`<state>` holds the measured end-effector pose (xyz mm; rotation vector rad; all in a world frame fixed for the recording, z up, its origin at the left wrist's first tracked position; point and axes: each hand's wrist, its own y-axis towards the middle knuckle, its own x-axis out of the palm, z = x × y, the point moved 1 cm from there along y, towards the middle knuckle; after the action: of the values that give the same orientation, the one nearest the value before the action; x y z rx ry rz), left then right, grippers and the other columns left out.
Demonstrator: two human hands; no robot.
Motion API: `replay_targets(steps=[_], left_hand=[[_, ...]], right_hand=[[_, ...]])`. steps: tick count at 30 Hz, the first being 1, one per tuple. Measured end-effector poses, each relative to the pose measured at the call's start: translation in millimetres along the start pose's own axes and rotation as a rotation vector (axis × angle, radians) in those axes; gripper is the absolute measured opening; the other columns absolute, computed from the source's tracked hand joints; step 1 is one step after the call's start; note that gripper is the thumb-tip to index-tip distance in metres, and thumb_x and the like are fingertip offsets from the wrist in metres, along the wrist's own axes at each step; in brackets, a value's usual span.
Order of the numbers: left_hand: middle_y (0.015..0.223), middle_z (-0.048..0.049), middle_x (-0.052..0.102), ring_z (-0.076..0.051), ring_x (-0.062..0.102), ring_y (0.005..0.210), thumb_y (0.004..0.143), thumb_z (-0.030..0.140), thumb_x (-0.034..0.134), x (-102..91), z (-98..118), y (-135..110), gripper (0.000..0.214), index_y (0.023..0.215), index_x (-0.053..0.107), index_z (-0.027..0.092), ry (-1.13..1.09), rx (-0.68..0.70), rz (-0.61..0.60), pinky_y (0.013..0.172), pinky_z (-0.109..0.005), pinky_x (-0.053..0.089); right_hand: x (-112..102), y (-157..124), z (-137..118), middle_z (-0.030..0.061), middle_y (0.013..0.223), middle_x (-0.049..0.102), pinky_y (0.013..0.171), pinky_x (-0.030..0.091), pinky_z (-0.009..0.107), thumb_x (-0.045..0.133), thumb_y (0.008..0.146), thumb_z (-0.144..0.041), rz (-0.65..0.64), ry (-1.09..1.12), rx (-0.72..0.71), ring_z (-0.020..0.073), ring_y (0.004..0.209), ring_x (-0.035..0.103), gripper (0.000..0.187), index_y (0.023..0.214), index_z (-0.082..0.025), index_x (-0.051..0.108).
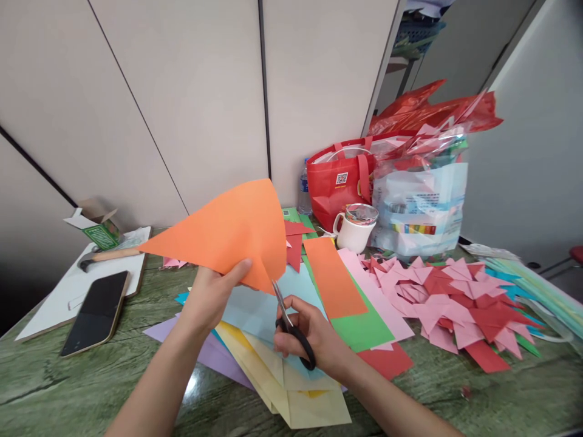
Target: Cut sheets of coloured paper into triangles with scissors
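A large sheet of orange paper [232, 227], bent into a curve, is held up above the table by my left hand [218, 294]. The thumb lies on the paper's near face, and the other fingers are hidden behind it. My right hand [305, 331] is closed round the black handles of a pair of scissors [294, 334]. The tips of the scissors touch the lower right edge of the orange sheet. Beneath both hands lie loose sheets: light blue paper [255, 312], cream paper [316, 409] and purple paper [223, 364]. An orange strip [334, 276] rests on green paper [364, 331] to the right.
A heap of folded pink and red paper pieces [450, 303] covers the right side. Behind stand a white mug [357, 230], a red bag [334, 188] and a clear plastic bag [419, 206]. At left are a phone [96, 312], a hammer [109, 256] and a small green box [102, 233].
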<state>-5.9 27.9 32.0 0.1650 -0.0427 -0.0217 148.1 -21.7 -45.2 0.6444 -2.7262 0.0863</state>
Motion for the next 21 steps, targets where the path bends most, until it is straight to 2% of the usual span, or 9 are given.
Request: replay_targets(steps=[3, 6, 8, 15, 21], left_hand=[[0.109, -0.0076, 0.064, -0.025, 0.060, 0.094, 0.067, 0.026, 0.068, -6.0, 2.6, 1.1, 0.034, 0.100, 0.061, 0.019, 0.005, -0.005, -0.057, 0.068, -0.031, 0.052], [0.108, -0.0093, 0.065, -0.027, 0.060, 0.095, 0.068, 0.026, 0.069, -7.5, 5.2, -0.3, 0.034, 0.100, 0.061, 0.018, -0.010, -0.052, -0.158, 0.068, -0.032, 0.052], [0.105, -0.0088, 0.066, -0.025, 0.061, 0.093, 0.069, 0.025, 0.068, -7.2, 7.2, -1.5, 0.031, 0.098, 0.061, 0.018, -0.010, -0.068, -0.221, 0.069, -0.031, 0.052], [0.102, -0.0089, 0.067, -0.024, 0.062, 0.089, 0.070, 0.023, 0.067, -7.7, 11.2, -1.9, 0.029, 0.098, 0.062, 0.018, 0.022, -0.060, -0.314, 0.070, -0.032, 0.051], [0.107, -0.0080, 0.066, -0.023, 0.061, 0.092, 0.069, 0.022, 0.068, -6.3, 11.0, -3.3, 0.029, 0.098, 0.062, 0.019, 0.009, -0.053, -0.304, 0.072, -0.030, 0.050]], right_hand=[[-1.8, -1.5, -0.4, -0.0070, 0.057, 0.054, 0.054, 0.043, 0.023, 0.071, 0.068, -0.033, -0.070, -0.001, -0.085, 0.0084, 0.051, 0.052, 0.039, 0.093, -0.020, 0.044], [-3.8, -2.1, 1.8, -0.0062, 0.059, 0.056, 0.054, 0.044, 0.024, 0.070, 0.071, -0.031, -0.194, -0.009, -0.080, 0.0078, 0.050, 0.051, 0.059, 0.119, -0.021, 0.037], [-4.3, -1.9, 3.7, -0.0045, 0.063, 0.058, 0.052, 0.043, 0.023, 0.071, 0.070, -0.031, -0.244, -0.016, -0.056, 0.0079, 0.051, 0.052, 0.071, 0.128, -0.021, 0.032], [-2.4, -2.4, -1.9, -0.0022, 0.070, 0.058, 0.060, 0.042, 0.027, 0.069, 0.072, -0.030, -0.209, -0.024, -0.070, 0.0103, 0.060, 0.053, 0.075, 0.135, -0.024, 0.027], [-3.9, -2.1, -1.8, -0.0023, 0.070, 0.056, 0.061, 0.042, 0.028, 0.068, 0.073, -0.030, -0.227, -0.031, -0.072, 0.0115, 0.060, 0.053, 0.077, 0.136, -0.027, 0.024]])
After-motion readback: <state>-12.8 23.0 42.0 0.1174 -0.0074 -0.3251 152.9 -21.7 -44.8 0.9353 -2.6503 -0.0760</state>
